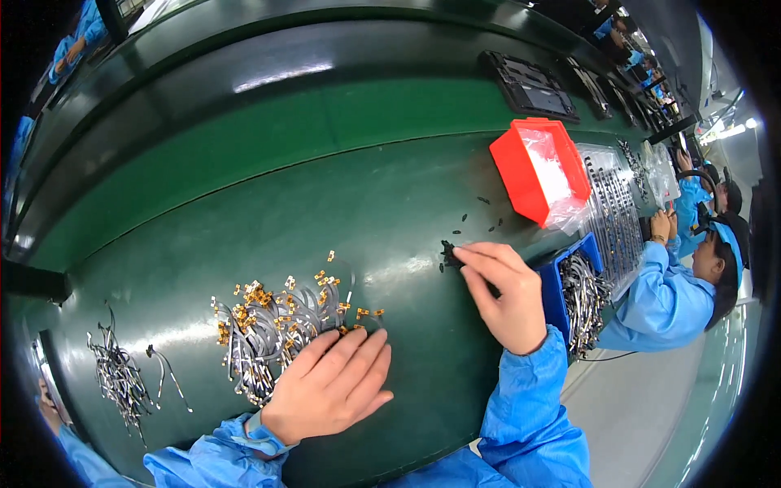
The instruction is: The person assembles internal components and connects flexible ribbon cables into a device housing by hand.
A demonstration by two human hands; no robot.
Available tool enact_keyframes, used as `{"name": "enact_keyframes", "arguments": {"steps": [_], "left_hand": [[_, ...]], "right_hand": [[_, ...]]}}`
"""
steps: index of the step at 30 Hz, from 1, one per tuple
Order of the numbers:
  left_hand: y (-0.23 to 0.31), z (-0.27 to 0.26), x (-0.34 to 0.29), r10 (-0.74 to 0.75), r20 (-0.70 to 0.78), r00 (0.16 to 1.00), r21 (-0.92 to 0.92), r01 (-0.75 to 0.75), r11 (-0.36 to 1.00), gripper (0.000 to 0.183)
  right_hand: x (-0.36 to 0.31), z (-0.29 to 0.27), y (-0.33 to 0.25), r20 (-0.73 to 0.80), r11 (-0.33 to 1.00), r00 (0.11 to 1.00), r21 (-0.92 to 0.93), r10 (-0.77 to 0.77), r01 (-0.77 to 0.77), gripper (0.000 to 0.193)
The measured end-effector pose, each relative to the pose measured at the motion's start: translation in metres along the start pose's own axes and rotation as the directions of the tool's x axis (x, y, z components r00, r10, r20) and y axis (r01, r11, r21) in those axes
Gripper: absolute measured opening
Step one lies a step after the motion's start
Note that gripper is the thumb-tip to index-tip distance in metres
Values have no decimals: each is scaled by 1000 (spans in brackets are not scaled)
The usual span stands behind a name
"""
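Green and glossy, the tabletop (390, 211) is carrying a fan of thin grey flex strips with gold ends (272, 325), and the left hand (329, 386) is lying flat on its near edge, fingers together and clamped on nothing. The right hand (504, 293) is pinching its grip shut on a small black piece (449, 254) at its fingertips. That piece is sitting to the right of the strips and well apart from them, so the left hand is the nearer to the strips.

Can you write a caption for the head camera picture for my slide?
Left hand rests on a pile of gold-tipped flex strips while right hand pinches a small black part on the green table.
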State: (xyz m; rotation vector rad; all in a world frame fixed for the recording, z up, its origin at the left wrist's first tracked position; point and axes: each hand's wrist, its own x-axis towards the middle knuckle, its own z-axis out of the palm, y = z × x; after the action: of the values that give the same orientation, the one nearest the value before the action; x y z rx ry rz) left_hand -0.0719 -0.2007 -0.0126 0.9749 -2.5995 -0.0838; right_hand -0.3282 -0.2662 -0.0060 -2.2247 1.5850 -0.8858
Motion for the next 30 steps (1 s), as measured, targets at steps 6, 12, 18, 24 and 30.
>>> {"name": "enact_keyframes", "arguments": {"steps": [6,12,18,24,30], "left_hand": [[0,3,2,-38,114,993,-6,39,999,51],[1,2,1,-68,111,992,33,65,997,49],[2,2,1,-82,101,992,51,77,996,46],[1,4,2,-89,79,993,14,88,996,45],[1,2,2,-83,73,994,-16,84,996,46]], "right_hand": [[-1,-1,-3,56,998,997,39,-47,45,21],[-3,-1,1,-13,998,999,-51,-43,42,22],[0,12,-2,56,986,985,-20,-163,164,21],[4,17,6,-48,995,996,-78,-69,65,16],[5,5,11,-105,995,990,46,90,-86,19]]}}
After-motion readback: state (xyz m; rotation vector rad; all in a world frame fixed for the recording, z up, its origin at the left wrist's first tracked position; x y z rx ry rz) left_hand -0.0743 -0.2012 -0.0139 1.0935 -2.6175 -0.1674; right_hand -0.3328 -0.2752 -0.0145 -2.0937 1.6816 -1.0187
